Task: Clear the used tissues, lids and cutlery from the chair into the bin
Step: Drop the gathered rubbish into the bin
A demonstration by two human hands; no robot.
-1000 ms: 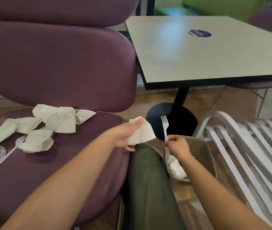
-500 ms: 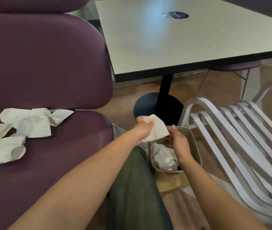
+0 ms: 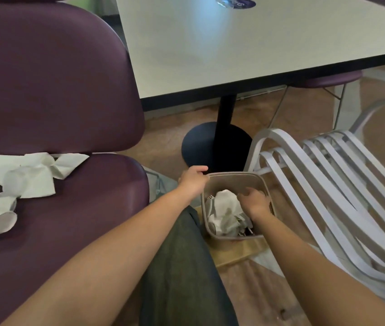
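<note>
Hovering over the bin (image 3: 233, 178), the right hand (image 3: 255, 202) has loosely curled fingers and holds nothing; the left hand (image 3: 193, 180) rests at the bin's far-left rim (probably steadying it). More tissues (image 3: 34, 175) wait on the chair (image 3: 81, 220), left of the bin.

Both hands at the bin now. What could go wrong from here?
1. The bin looks fairly full: tissues in the bin are heaped near its rim, so later items may spill.
2. The left hand is at the rim and the right hand inside; a tug might tip it.
3. Tissues on the chair overlap lids, easy to miss.
</note>
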